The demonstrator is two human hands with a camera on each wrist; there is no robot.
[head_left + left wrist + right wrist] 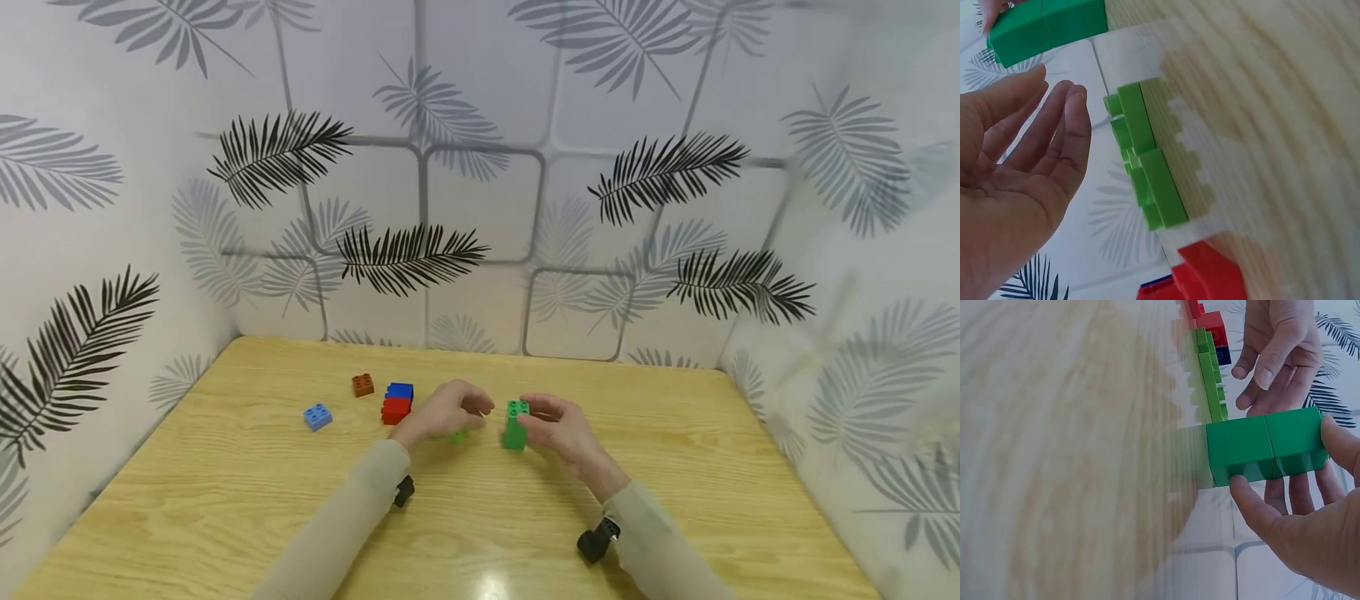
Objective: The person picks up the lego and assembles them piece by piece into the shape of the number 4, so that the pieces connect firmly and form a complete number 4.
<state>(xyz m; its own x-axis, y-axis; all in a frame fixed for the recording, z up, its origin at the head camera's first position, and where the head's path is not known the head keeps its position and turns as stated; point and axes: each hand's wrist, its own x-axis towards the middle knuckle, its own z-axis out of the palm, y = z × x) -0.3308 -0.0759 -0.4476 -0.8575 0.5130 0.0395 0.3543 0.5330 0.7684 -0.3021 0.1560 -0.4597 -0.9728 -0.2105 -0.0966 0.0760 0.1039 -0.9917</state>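
My right hand (562,432) holds a stack of two green toy bricks (514,432), upright at the middle of the wooden table. The right wrist view shows fingertips on the side and the studded top of the stack (1269,444). To the left is my left hand (448,408), its fingers loosely bent and nothing between them. Beside it, two low light green bricks (1147,156) sit end to end on the table, studs up. In the head view the left hand mostly covers these light green bricks (458,436).
Left of the hands, red bricks (396,410) stand against a blue brick (401,390). Further left are a brown brick (363,384) and a light blue brick (318,417). Leaf-patterned walls (480,308) rise at the table's (675,483) back and sides.
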